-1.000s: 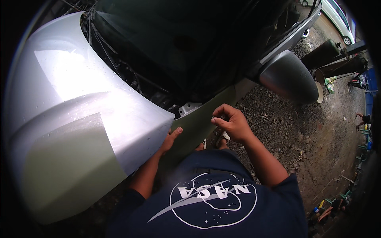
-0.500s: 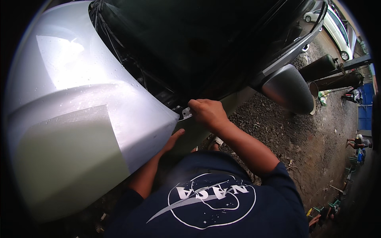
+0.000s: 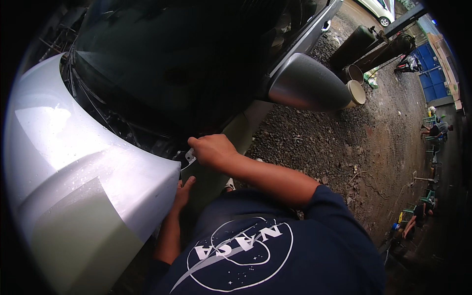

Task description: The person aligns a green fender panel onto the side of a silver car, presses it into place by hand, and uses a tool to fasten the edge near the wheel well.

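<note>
My right hand [image 3: 214, 151] is closed, fingers curled at the rear corner of the silver car hood [image 3: 125, 162], below the dark windshield [image 3: 162, 64]. Whatever those fingers pinch is hidden beneath them. A small pale metal bracket [image 3: 190, 157] with a hole shows just left of them. Lower down, my left hand [image 3: 182, 192] rests against the outer side of the hood corner, thumb stretched up and apart; its other fingers are partly hidden. A dull green body panel [image 3: 235, 133] runs below my right hand.
A grey side mirror [image 3: 307, 82] juts out to the right over gravel ground [image 3: 314, 142]. Beyond it are gas cylinders [image 3: 355, 44] and a pale bucket [image 3: 356, 93]. People [image 3: 434, 130] sit at the far right; a white car [image 3: 377, 10] stands at the top.
My view has shifted, so car and hands appear further left and lower. The right hand stays closed by the bracket, and the left thumb now points up more.
</note>
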Tool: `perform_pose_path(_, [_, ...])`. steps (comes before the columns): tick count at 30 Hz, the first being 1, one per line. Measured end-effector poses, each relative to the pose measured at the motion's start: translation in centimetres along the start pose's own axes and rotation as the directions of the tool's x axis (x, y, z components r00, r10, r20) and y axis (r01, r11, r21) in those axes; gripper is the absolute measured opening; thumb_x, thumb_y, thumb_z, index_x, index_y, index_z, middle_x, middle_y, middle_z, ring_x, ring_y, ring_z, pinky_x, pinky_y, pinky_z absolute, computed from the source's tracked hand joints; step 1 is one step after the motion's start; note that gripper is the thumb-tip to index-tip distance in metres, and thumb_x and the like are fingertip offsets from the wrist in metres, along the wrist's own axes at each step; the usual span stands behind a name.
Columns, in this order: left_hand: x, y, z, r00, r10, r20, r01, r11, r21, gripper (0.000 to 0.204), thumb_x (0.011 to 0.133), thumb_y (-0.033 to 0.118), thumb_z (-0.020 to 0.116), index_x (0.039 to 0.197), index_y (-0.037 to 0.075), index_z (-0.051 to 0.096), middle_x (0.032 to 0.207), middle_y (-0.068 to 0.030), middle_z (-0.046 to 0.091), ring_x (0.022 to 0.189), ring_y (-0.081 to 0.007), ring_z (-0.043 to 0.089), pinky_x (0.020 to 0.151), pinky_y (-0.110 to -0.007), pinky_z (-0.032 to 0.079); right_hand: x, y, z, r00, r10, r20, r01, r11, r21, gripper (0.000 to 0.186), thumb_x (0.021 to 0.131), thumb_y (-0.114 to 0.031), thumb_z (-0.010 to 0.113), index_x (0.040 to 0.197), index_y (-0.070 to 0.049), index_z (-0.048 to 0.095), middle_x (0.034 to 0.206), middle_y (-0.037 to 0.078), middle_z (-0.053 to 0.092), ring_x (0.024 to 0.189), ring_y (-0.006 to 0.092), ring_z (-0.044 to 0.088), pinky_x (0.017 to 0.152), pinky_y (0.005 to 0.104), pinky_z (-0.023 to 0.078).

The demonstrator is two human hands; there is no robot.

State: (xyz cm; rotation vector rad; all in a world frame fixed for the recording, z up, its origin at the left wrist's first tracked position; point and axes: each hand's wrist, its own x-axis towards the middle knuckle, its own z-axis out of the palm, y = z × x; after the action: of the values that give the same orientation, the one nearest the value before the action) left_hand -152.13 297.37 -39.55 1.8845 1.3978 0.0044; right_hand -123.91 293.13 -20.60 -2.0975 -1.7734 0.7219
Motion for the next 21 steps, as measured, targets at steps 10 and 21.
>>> perform_pose_path(10, [-2.9, 9.0, -5.0, 0.952, -0.09, 0.292, 0.186, 0.929, -0.319, 0.048, 0.098, 0.052, 0.069, 0.11, 0.005, 0.073, 0.093, -0.0032, 0.073, 0.082, -0.0128, 0.067, 0.076, -0.031, 0.053, 0.1, 1.2, 2.0, 0.99, -0.055, -0.133, 0.06, 0.998, 0.029, 0.012, 0.094, -0.019, 0.062, 0.1, -0.009, 0.06, 0.093, 0.011, 0.075, 0.088, 0.035, 0.073, 0.072, 0.0497, 0.058])
perform_pose_path(21, [-1.9, 6.8, -3.7, 0.979, -0.053, 0.197, 0.069, 0.995, -0.074, 0.071, 0.097, 0.064, 0.062, 0.128, 0.0, 0.069, 0.122, -0.0177, 0.072, 0.12, -0.0289, 0.064, 0.107, -0.04, 0.044, 0.1, 1.0, -0.3, 1.0, 0.02, 0.005, -0.02, 1.0, -0.024, 0.02, 0.092, -0.023, 0.064, 0.105, -0.007, 0.062, 0.086, 0.016, 0.074, 0.085, 0.0392, 0.073, 0.073, 0.0513, 0.057])
